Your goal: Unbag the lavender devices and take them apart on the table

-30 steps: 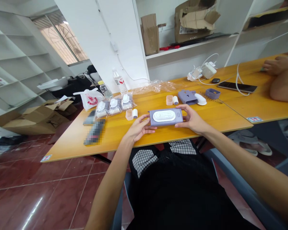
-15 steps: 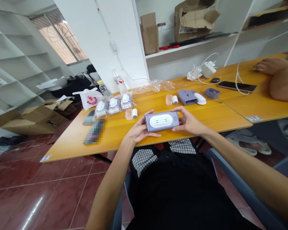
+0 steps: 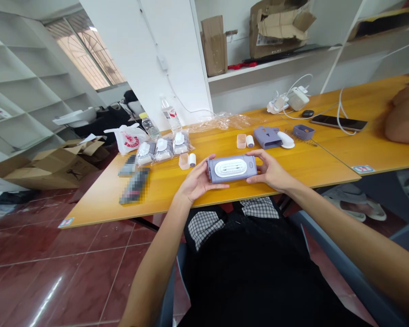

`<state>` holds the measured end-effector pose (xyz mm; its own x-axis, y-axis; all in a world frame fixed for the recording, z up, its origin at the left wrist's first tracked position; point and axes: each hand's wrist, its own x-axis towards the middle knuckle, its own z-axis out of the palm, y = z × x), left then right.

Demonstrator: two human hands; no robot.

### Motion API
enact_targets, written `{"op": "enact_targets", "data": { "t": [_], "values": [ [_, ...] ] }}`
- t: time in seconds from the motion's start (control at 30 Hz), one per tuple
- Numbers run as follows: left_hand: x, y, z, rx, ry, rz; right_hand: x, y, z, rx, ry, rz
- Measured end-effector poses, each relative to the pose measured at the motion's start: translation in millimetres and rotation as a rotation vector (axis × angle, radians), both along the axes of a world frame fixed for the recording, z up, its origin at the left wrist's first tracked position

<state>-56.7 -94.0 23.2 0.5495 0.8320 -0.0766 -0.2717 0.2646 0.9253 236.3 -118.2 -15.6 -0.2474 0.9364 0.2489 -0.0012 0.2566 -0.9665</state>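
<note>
The purple case (image 3: pixel 232 168) is at the centre of the frame. The right hand (image 3: pixel 270 170) pinches its right end; the left hand (image 3: pixel 193 182) curls about its left end, one digit outstretched.

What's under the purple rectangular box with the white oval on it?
Yellowish wooden table shows along the near side of the purple rectangular box; its underside and whatever is directly beneath are hidden.
</note>
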Motion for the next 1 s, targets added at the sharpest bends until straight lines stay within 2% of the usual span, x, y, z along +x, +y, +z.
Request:
{"op": "enact_targets", "data": {
  "t": [0.4, 0.73, 1.0],
  "values": [
    [-1.3, 0.8, -4.2, -0.102, -0.097, 0.12, 0.6, 0.5, -0.4, -0.005, 0.072, -0.033],
    [2.2, 0.7, -9.9, -0.057, -0.051, 0.107, 1.4, 2.2, -3.9, 0.047, 0.0, -0.05],
    [3.3, 5.6, -14.0, -0.072, 0.01, 0.188, 0.3, 1.8, -2.7, 0.03, -0.004, -0.047]
  ]
}}
